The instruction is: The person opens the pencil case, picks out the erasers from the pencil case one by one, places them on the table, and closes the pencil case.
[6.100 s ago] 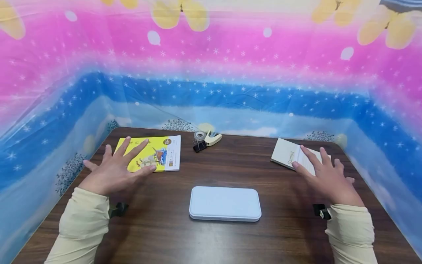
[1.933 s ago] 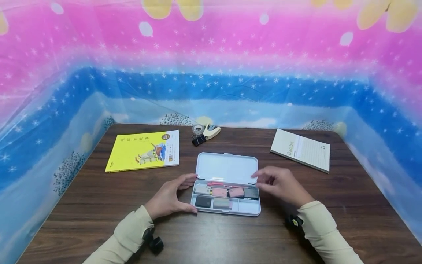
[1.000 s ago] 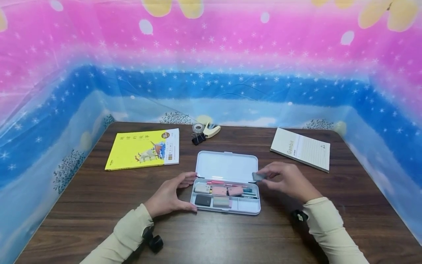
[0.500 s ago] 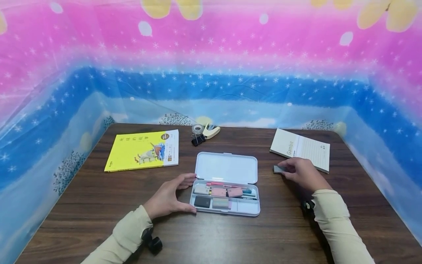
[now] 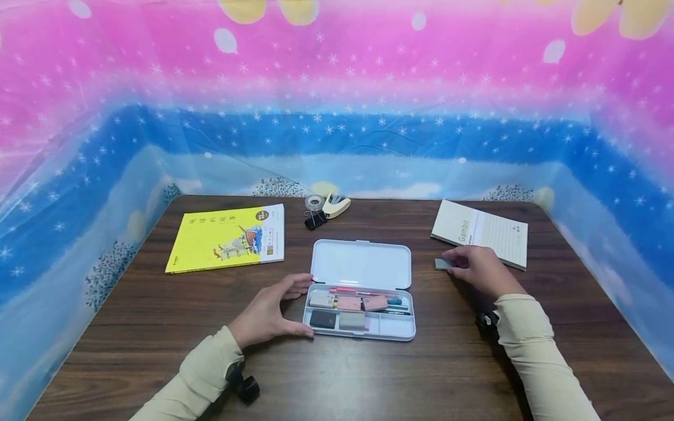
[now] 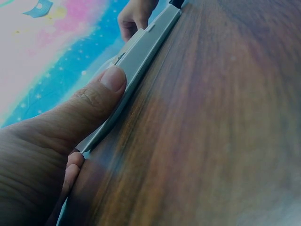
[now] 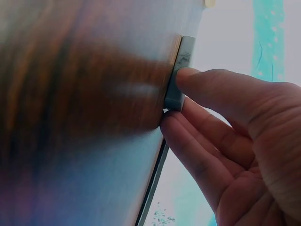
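Note:
A white pencil case (image 5: 397,330) lies with its lid (image 5: 361,264) raised at the middle of the table. My left hand (image 5: 271,310) holds its left end, thumb at the near corner and fingers at the far side; the left wrist view shows the thumb (image 6: 101,92) against the case wall. To the right of the case, my right hand (image 5: 481,269) pinches a grey eraser (image 5: 441,264) low at the tabletop, thumb on one face in the right wrist view. Inside the case are pink erasers (image 5: 349,303), a black block (image 5: 323,319), a grey-beige block (image 5: 351,321) and pens (image 5: 344,290).
A yellow book (image 5: 210,245) lies at the left. At the back stand a tape roll (image 5: 314,202), a black binder clip (image 5: 315,220) and a cream stapler (image 5: 337,206). A cream notebook (image 5: 497,234) lies just beyond my right hand. Patterned cloth surrounds the table (image 5: 337,380).
The case, closed at first under spread hands, now has its lid up. My right hand has taken the grey eraser from its right end and moved it rightward, down to the table. My left hand stays put.

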The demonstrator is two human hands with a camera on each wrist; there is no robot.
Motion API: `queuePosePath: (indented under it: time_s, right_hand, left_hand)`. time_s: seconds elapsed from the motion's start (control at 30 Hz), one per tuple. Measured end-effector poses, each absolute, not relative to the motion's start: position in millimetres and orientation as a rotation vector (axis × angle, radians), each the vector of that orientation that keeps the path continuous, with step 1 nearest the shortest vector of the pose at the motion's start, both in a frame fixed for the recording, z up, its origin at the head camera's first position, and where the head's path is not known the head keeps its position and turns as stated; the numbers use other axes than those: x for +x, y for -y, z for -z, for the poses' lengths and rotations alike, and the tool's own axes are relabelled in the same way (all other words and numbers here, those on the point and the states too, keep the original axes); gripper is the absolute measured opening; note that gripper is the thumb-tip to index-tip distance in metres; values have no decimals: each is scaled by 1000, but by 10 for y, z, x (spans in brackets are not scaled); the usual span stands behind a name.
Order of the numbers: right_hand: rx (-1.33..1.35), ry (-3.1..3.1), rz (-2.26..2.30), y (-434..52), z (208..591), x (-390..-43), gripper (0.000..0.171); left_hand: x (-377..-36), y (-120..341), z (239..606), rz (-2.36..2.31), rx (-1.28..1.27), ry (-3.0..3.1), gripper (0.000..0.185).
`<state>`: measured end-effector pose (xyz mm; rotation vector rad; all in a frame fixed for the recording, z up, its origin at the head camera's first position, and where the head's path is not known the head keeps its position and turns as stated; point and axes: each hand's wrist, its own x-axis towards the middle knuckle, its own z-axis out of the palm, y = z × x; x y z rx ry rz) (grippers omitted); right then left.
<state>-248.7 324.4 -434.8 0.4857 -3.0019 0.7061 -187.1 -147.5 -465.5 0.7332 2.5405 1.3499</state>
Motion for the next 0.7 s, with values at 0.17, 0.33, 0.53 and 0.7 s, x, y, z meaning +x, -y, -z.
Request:
queuePosePath:
  time_s: [0.17,0.33,0.53,0.7]
  right_hand:
    - [484,2993,-730,-3248,4326,-2466,27]
    - [509,2905,-789,-3122,4205,-2351,31]
    - [721,2822,-1003,-2647,4046,-2140,28]
    - [999,2832,-1039,-2290,4065,-1995,28]
  left_hand:
    - [-1875,1483,4655,-1349,750,-2537,100]
    - [-1870,1491,4663,-1348,753,-2532,100]
    - [-1871,1492,4662,-1347,755,-2540,99]
    - [-1871,1485,4652,-1354,765,-2528,100]
